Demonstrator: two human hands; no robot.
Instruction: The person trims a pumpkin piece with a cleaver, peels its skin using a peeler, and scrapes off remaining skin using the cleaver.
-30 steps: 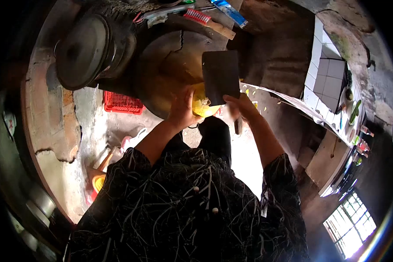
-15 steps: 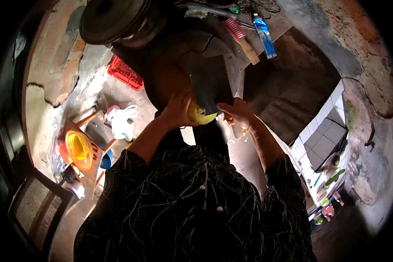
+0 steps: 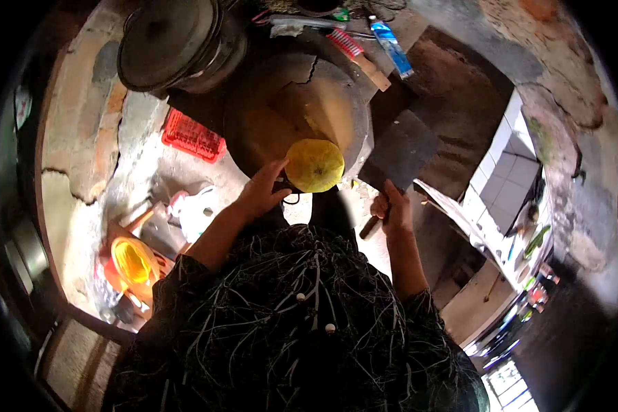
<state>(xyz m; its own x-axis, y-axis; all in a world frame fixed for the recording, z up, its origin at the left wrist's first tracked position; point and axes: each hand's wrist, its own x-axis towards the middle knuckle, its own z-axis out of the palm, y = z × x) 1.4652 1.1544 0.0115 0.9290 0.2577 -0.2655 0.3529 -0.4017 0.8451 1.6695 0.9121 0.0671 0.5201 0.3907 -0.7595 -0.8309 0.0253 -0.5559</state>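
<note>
A round yellow fruit [image 3: 314,166], perhaps a melon or pomelo, rests near the close edge of a round, cracked chopping board [image 3: 261,99]. My left hand [image 3: 259,191] is just left of it, with fingers stretched and apart and the fingertips at the fruit's edge. To the right, my right hand [image 3: 394,209] is wrapped round the wooden handle of a cleaver [image 3: 402,152]. Its broad dark blade points up and away, clear of both fruit and board. A small yellow piece [image 3: 312,125] lies on the board beyond the fruit.
A large lidded pot [image 3: 168,44] stands at the back left. Behind the board lie a red-bristled brush [image 3: 360,58] and a blue-and-white tube [image 3: 391,47]. On the left are a red basket [image 3: 191,135] and an orange container [image 3: 134,264]. White tiles [image 3: 508,172] show at right.
The cleaver has moved from above the fruit to the right, off the board. The fruit now shows its round yellow face upward, and my left hand has loosened to its left side.
</note>
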